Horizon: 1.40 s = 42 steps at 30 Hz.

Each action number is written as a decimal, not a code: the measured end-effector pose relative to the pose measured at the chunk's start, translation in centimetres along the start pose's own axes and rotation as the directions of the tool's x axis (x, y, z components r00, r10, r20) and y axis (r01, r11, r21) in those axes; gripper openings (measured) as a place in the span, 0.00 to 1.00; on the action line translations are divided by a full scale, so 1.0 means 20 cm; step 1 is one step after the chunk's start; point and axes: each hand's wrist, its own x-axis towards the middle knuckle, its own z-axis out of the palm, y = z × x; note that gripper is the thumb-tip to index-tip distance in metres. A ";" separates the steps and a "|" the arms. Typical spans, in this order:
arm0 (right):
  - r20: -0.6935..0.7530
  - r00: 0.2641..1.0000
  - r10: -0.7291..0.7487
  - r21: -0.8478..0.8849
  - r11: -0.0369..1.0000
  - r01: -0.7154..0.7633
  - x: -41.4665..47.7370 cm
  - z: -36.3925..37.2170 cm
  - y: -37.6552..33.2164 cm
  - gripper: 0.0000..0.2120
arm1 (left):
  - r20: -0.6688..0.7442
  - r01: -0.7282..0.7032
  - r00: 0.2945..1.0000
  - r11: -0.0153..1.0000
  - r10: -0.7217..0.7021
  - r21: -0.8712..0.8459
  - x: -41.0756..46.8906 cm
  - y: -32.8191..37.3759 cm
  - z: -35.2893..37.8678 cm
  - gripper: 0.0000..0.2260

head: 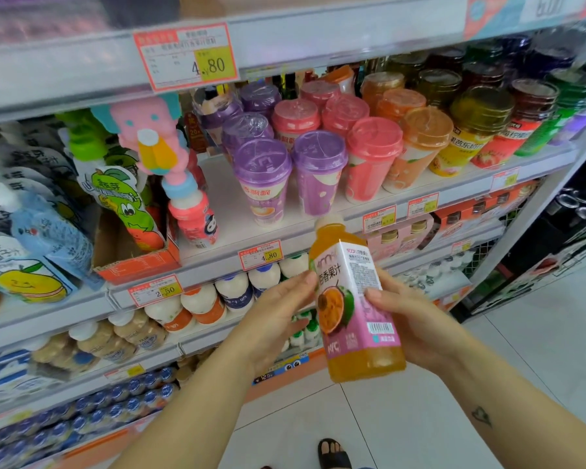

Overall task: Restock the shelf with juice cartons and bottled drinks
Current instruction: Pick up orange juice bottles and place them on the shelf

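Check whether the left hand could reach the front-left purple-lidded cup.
Probably yes: the left hand only touches the juice bottle, which the right hand grips, and the purple-lidded cup stands unblocked at the shelf front.

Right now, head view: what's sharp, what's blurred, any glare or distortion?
Head view: juice bottle, left hand and right hand are sharp; top shelf rail and the pouches at far left are smeared; wide-angle lens bows straight edges; soft sheen on the cup lids; light is even, no hard shadows.
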 end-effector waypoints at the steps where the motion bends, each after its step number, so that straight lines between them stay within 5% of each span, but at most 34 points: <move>1: 0.026 1.000 0.015 0.011 1.000 -0.015 0.00 0.01 0.00 0.37 | 0.026 -0.001 1.000 1.000 0.002 -0.023 0.00 0.01 0.01 0.25; 5: 0.047 0.998 0.048 -0.018 0.999 -0.047 0.00 0.00 0.00 0.35 | 0.043 -0.044 0.998 0.981 0.053 -0.187 0.00 0.03 0.03 0.34; 11: -0.056 0.998 -0.029 -0.369 0.929 0.006 0.00 0.03 -0.15 0.16 | -0.028 -0.180 0.984 0.963 0.178 -0.200 -0.01 0.08 0.06 0.26; 17: -0.121 0.949 -0.292 -0.778 0.621 0.092 -0.03 0.11 -0.40 0.18 | -0.070 -0.348 0.919 0.880 0.389 0.322 -0.03 0.22 0.09 0.24; 23: 0.108 0.886 -0.450 -0.953 0.206 0.221 -0.07 0.28 -0.64 0.30 | -0.031 -0.465 0.809 0.672 0.587 0.575 -0.11 0.46 0.19 0.21; 28: 0.238 0.740 -0.629 -0.943 0.035 0.332 -0.12 0.37 -0.81 0.14 | 0.002 -0.520 0.688 0.492 0.725 0.698 -0.18 0.68 0.29 0.27; 31: 0.303 0.624 -0.720 -0.903 -0.007 0.430 -0.16 0.39 -0.93 0.10 | 0.037 -0.519 0.578 0.333 0.815 0.787 -0.21 0.82 0.34 0.31; 36: 0.394 0.413 -0.821 -0.768 -0.048 0.639 -0.23 0.44 -1.10 0.10 | 0.192 -0.369 0.221 -0.100 0.956 0.924 -0.26 1.08 0.45 0.33; 39: 0.405 0.242 -0.882 -0.667 -0.103 0.738 -0.24 0.47 -1.19 0.11 | 0.337 -0.194 -0.004 -0.331 0.942 0.924 -0.27 1.25 0.49 0.33; 42: 0.425 0.070 -0.902 -0.607 -0.227 0.761 -0.24 0.51 -1.29 0.12 | 0.459 -0.060 -0.140 -0.470 0.878 0.881 -0.30 1.42 0.52 0.32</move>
